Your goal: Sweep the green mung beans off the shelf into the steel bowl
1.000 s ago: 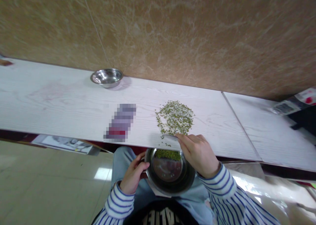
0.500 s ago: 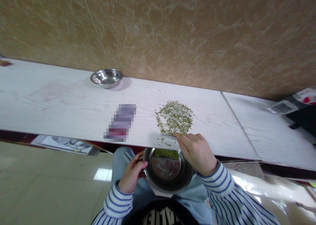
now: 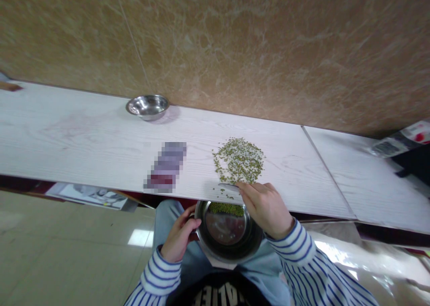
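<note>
The left hand is clamped on the left rim of the pot, thumb over the rim and fingers around the outside. The pot sits over the person's lap, its mouth facing up, just below the near edge of the table. A heap of green grains lies inside it, against the side nearest the table.

The right hand has its fingers together, pinching a thin metal utensil whose tip points left. The utensil is at the near side of the loose grains, which are spread in a rough round patch between the table's near and far edges. A few lie apart from the patch, close to the near edge. The right forearm passes over the right side of the pot.

A small metal bowl stands upright at the far edge, left of the patch, near the wall. Between bowl and near edge lies a pixelated purple item, too blurred to tell. A seam crosses the table right of the patch; beyond it, a clear packet and a black item lie toward the far edge.
</note>
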{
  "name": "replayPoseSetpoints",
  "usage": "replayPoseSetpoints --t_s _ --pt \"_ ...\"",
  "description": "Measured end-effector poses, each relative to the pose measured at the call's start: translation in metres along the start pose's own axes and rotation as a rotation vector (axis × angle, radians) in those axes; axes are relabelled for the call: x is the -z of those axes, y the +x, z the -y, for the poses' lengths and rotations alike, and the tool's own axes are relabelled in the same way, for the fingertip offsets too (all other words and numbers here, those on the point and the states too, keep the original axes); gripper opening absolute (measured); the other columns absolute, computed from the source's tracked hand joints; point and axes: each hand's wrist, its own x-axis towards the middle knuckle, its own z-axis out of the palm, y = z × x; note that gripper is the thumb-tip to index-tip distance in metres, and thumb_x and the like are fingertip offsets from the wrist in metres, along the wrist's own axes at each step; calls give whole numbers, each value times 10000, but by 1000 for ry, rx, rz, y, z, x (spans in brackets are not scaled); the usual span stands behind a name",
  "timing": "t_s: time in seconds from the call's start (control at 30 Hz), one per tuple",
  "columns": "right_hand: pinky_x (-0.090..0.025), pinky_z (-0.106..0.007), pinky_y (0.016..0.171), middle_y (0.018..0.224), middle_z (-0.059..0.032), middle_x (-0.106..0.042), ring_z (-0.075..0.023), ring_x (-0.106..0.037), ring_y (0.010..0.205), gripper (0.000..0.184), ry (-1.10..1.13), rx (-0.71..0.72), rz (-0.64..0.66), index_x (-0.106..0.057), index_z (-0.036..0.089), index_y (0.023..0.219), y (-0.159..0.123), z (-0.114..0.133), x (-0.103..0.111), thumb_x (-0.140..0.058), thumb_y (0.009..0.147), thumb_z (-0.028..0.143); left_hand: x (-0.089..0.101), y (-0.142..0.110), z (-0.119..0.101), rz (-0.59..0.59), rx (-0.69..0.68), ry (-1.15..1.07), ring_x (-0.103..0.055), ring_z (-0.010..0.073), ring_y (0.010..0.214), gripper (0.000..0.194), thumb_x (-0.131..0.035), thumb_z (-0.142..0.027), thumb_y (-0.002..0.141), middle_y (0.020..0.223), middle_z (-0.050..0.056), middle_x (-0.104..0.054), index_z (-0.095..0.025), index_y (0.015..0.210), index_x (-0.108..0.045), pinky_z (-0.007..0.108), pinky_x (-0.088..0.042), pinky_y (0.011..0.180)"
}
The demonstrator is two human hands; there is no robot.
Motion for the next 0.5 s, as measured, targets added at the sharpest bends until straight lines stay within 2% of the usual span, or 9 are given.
replayPoseSetpoints --t_s 0.23,0.37,0.5 --pt "-376 -311 702 818 -21 -726 -153 -633 723 241 7 23 16 -657 216 1136 5 3 -2 -488 969 181 -2 -4 -2 -46 -12 -8 -608 158 622 461 -764 -257 556 673 -35 -663 -200 1011 -712 233 -440 498" --pt "-378 -315 733 909 -19 -743 -160 -652 798 226 52 50 33 -649 222 1137 7 4 -2 -494 978 183 -3 -8 -4 -71 -33 -23 -598 152 613 428 -747 -261 577 702 -22 -686 -202 1000 -714 236 -442 507" --pt "-372 -312 736 900 -20 -740 -159 -648 820 205 70 79 57 -653 219 1103 6 4 0 -511 965 165 -3 -9 -4 -59 -31 -2 -610 171 629 431 -745 -256 581 702 -11 -686 -199 1007 -719 250 -439 515"
